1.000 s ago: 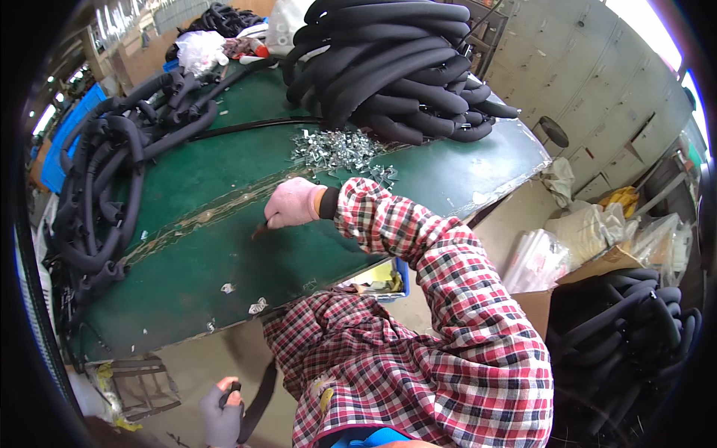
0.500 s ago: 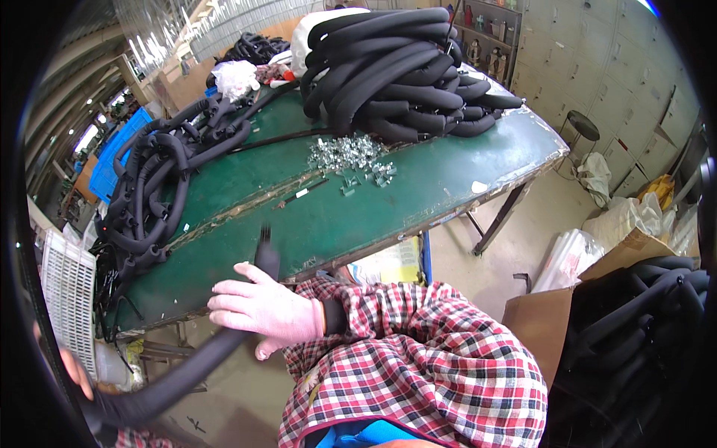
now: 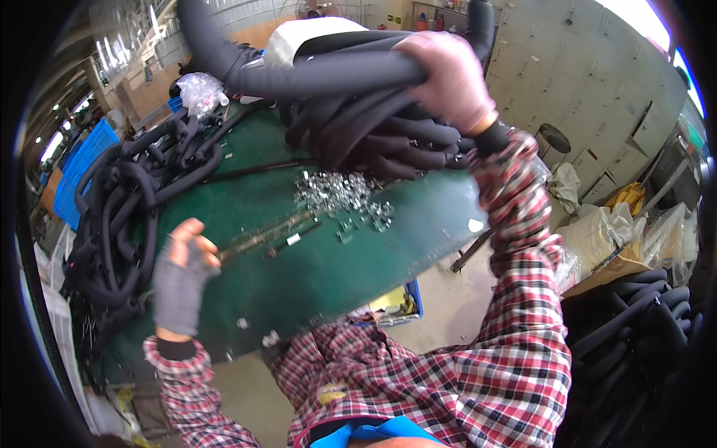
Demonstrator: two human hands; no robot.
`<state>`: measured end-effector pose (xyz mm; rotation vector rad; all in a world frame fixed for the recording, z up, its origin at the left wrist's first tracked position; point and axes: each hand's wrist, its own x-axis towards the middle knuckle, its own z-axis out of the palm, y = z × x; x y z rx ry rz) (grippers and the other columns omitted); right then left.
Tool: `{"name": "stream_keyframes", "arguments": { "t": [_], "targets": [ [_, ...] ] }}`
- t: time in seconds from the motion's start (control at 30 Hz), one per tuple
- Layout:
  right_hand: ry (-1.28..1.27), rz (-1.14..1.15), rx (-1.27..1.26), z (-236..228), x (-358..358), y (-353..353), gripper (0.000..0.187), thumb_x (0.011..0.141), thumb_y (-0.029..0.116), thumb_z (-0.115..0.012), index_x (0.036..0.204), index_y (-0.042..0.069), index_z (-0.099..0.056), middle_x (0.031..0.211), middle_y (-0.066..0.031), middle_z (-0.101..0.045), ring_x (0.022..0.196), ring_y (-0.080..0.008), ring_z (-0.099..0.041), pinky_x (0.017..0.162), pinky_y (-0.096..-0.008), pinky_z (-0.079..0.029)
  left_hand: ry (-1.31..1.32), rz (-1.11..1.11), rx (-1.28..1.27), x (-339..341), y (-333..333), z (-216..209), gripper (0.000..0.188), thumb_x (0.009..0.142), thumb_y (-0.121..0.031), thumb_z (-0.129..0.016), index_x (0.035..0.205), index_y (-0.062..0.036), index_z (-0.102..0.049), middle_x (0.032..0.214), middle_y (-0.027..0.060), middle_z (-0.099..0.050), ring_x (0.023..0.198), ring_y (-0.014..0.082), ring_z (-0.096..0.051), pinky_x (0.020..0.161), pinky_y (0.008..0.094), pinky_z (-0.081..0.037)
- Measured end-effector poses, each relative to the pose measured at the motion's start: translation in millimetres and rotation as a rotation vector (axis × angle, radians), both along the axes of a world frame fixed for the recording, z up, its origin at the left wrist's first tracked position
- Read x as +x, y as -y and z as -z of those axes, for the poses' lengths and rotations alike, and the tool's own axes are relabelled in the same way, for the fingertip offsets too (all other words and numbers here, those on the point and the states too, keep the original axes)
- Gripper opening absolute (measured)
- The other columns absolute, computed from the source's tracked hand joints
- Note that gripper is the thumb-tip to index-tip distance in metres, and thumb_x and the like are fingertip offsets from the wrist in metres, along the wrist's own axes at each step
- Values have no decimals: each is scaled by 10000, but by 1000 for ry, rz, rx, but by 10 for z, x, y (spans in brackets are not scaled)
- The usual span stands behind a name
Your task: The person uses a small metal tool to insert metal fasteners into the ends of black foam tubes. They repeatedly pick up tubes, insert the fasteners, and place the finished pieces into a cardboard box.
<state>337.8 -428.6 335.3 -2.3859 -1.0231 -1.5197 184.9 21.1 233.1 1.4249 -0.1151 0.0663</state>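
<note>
One thick black foam tube (image 3: 328, 75) is up in the air, in front of and above the pile of similar tubes (image 3: 351, 138) on the far part of the worktop (image 3: 418, 239). The right hand (image 3: 452, 82), in a pinkish glove and blurred, has its grip wrapped around the tube; the length left of it bends upward and out of view. Whether the black piece right of this hand belongs to the same tube, I cannot tell.

Such foam probably dents easily, so a firm but uncrushing grip should suit. The long bent part likely swings; lifting it well clear and steadying it with the other hand would help.

That left hand (image 3: 181, 287), in a grey glove with bare fingertips, has its grip loosely spread, nothing visible in it. It is near a tangle of thinner tubes (image 3: 175, 187). Small metal clips (image 3: 332, 193) lie scattered before the pile, best kept undisturbed.
</note>
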Motion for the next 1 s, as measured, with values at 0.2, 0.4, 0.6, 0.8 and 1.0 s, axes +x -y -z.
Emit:
{"name": "stream_keyframes", "arguments": {
  "t": [0.2, 0.4, 0.6, 0.8, 1.0],
  "targets": [
    [-359, 209, 19, -669, 1420, 732, 460, 732, 142, -756, 1177, 71, -666, 1082, -138, -687, 1034, -319, -667, 970, -376, -516, -98, 303, 43, 851, -170, 432, 314, 1050, -222, -538, 1255, 5, -612, 957, 81, -654, 825, 162, -638, 787, 306, -538],
    [-834, 481, -413, -687, 2005, 639, 619, 616, 249, -834, 1198, 98, -687, 1360, -182, -562, 1287, -378, -526, 1099, -419, -445, -312, 296, -86, 1031, -579, 457, 268, 1047, -186, -552, 1227, 0, -621, 939, 82, -680, 806, 163, -660, 761, 305, -551],
    [-1154, 508, -609, -665, 2175, 448, 756, 525, 331, -885, 1227, 115, -705, 1500, -240, -425, 1367, -423, -432, 1171, -449, -367, -483, 311, -200, 989, -470, 446, 243, 1046, -151, -552, 1224, -9, -635, 942, 82, -672, 806, 176, -654, 752, 315, -553],
    [-876, 492, -736, -583, 1825, 331, 625, 502, 330, -874, 1103, 190, -770, 1514, -205, -414, 1348, -375, -447, 1058, -514, -413, -614, 247, -359, 911, 23, 650, 239, 1041, -138, -555, 1214, 5, -637, 933, 86, -659, 801, 186, -640, 741, 318, -548],
    [-881, 271, -563, -439, 1915, 527, 335, 553, 239, -818, 845, 84, -764, 1140, -131, -639, 985, -350, -649, 871, -425, -537, -557, 392, -339, 1183, 1087, 538, 274, 1028, -144, -553, 1260, -14, -622, 966, 58, -657, 805, 142, -636, 743, 295, -549]
  ]
}}
